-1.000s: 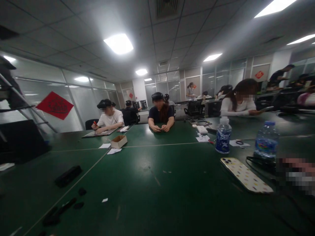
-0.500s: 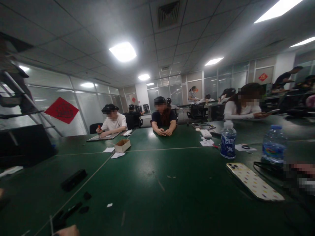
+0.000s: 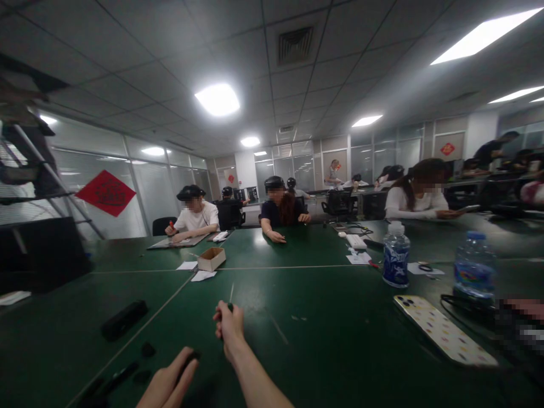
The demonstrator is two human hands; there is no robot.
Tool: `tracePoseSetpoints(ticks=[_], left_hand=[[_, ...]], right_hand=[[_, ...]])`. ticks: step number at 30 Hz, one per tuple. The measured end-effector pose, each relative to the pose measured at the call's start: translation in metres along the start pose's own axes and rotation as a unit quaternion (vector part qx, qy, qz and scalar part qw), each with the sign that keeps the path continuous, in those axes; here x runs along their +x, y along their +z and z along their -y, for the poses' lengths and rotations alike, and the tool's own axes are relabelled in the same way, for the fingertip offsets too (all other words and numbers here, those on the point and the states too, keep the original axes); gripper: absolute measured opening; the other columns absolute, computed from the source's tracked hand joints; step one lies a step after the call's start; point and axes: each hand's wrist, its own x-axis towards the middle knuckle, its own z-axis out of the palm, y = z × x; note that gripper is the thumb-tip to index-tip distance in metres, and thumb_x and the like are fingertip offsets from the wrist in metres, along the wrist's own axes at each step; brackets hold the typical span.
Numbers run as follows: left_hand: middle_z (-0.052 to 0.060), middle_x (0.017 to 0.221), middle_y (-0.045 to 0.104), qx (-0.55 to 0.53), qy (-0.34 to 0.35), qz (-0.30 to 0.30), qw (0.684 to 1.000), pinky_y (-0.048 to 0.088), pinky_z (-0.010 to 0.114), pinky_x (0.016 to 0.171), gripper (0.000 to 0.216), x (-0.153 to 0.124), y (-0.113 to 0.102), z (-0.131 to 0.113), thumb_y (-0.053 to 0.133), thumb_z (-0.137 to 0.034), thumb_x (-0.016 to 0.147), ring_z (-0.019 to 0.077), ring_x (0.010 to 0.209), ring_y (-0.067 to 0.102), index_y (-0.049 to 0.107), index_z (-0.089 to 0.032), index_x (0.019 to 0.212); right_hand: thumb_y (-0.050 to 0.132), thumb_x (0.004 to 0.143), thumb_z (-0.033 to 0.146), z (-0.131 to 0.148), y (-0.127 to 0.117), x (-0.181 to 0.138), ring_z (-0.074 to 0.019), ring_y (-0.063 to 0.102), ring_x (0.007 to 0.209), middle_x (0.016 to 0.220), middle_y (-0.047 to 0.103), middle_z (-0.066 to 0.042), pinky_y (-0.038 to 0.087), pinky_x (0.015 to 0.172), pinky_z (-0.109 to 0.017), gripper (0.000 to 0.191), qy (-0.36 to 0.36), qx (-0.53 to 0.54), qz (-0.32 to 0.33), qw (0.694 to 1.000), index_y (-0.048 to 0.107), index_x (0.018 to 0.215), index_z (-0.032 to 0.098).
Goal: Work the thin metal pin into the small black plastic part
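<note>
At the far left a metal ladder (image 3: 38, 153) stands beside a dark panel (image 3: 42, 246), and a red diamond-shaped sign (image 3: 105, 192) hangs on the glass wall. On the near left of the green table (image 3: 340, 351) lies a black oblong block (image 3: 124, 320), with a long black piece (image 3: 121, 377) and a small black lump (image 3: 148, 348) nearer the edge. Just right of these, the person's left hand (image 3: 165, 378) is partly closed, a small dark piece (image 3: 193, 356) pinched between thumb and fingers; its exact form is hard to make out. Farther off, a co-worker in a white T-shirt (image 3: 198, 215) sits at the table, an open carton (image 3: 211, 259) and loose paper (image 3: 204, 276) nearer. Right of the left hand and a little farther forward, the right hand (image 3: 232, 328) is curled around the handle of a thin-shafted tool (image 3: 230, 307), its shaft pointing up and away; the tool and dark piece are apart. Across the table sits a co-worker in a dark top (image 3: 283, 212). To the right come a white power strip (image 3: 356, 242), a blue-labelled bottle (image 3: 396, 258), a patterned phone (image 3: 445, 331) lying flat, and a blue-capped bottle (image 3: 475, 263).
</note>
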Motion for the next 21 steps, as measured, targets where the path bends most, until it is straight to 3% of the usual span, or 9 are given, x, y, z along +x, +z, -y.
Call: tracePoseSetpoints(ticks=[3, 8, 10, 13, 15, 18, 21], left_hand=[[-0.003, 0.047, 0.053, -0.072, 0.035, 0.074, 0.994, 0.039, 0.026, 0.048, 0.041, 0.022, 0.039, -0.03, 0.048, -0.064, 0.069, 0.0172, 0.049, 0.051, 0.055, -0.024, 0.075], [-0.006, 0.047, 0.05, -0.247, -0.018, 0.143, 0.958, 0.019, 0.019, 0.034, 0.045, 0.065, 0.113, -0.054, 0.045, -0.065, 0.071, 0.0084, 0.032, 0.034, 0.047, -0.021, 0.081], [-0.006, 0.048, 0.051, -0.297, -0.037, 0.145, 0.943, 0.017, 0.018, 0.033, 0.044, 0.079, 0.142, -0.059, 0.049, -0.063, 0.07, 0.0069, 0.031, 0.032, 0.046, -0.021, 0.08], [-0.007, 0.044, 0.045, -0.328, -0.029, 0.154, 0.931, 0.016, 0.017, 0.034, 0.044, 0.091, 0.175, -0.069, 0.052, -0.064, 0.068, 0.0058, 0.031, 0.03, 0.046, -0.02, 0.075], [-0.008, 0.043, 0.041, -0.335, -0.019, 0.166, 0.927, 0.017, 0.018, 0.035, 0.045, 0.093, 0.186, -0.075, 0.052, -0.064, 0.068, 0.0058, 0.032, 0.03, 0.047, -0.02, 0.074], [-0.009, 0.045, 0.037, -0.34, -0.019, 0.195, 0.92, 0.015, 0.017, 0.036, 0.047, 0.092, 0.189, -0.076, 0.053, -0.064, 0.068, 0.005, 0.034, 0.029, 0.051, -0.018, 0.076], [-0.01, 0.047, 0.035, -0.386, -0.052, 0.231, 0.892, 0.012, 0.017, 0.038, 0.046, 0.092, 0.181, -0.069, 0.05, -0.063, 0.071, 0.0037, 0.035, 0.024, 0.052, -0.017, 0.079]], right_hand=[[0.043, 0.083, 0.048, 0.002, -0.035, 0.017, -0.0059, 0.033, 0.029, 0.048, 0.049, 0.005, 0.029, 0.03, -0.018, 0.034, -0.033, -0.057, -0.047, 0.997, 0.049, 0.068, 0.018], [0.041, 0.084, 0.044, 0.021, -0.11, 0.016, -0.0139, 0.053, 0.053, 0.055, 0.055, -0.001, 0.039, 0.051, -0.023, 0.035, -0.121, -0.199, -0.093, 0.968, 0.049, 0.061, 0.019], [0.05, 0.08, 0.043, 0.029, -0.143, 0.004, -0.0162, 0.056, 0.063, 0.06, 0.058, -0.002, 0.039, 0.058, -0.024, 0.032, -0.156, -0.262, -0.079, 0.949, 0.051, 0.059, 0.019], [0.059, 0.076, 0.04, 0.036, -0.185, -0.024, -0.0164, 0.056, 0.06, 0.058, 0.059, 0.0, 0.038, 0.058, -0.024, 0.026, -0.169, -0.342, -0.034, 0.924, 0.055, 0.061, 0.019], [0.057, 0.079, 0.038, 0.038, -0.204, -0.043, -0.0163, 0.057, 0.059, 0.061, 0.06, -0.001, 0.037, 0.057, -0.024, 0.022, -0.168, -0.394, -0.013, 0.903, 0.058, 0.067, 0.019], [0.041, 0.089, 0.036, 0.04, -0.217, -0.064, -0.0166, 0.059, 0.065, 0.074, 0.063, -0.003, 0.04, 0.06, -0.024, 0.024, -0.185, -0.553, 0.016, 0.812, 0.057, 0.081, 0.019], [0.032, 0.091, 0.032, 0.044, -0.219, -0.073, -0.0165, 0.058, 0.069, 0.08, 0.062, -0.004, 0.042, 0.061, -0.025, 0.026, -0.19, -0.583, 0.014, 0.79, 0.055, 0.088, 0.02]])
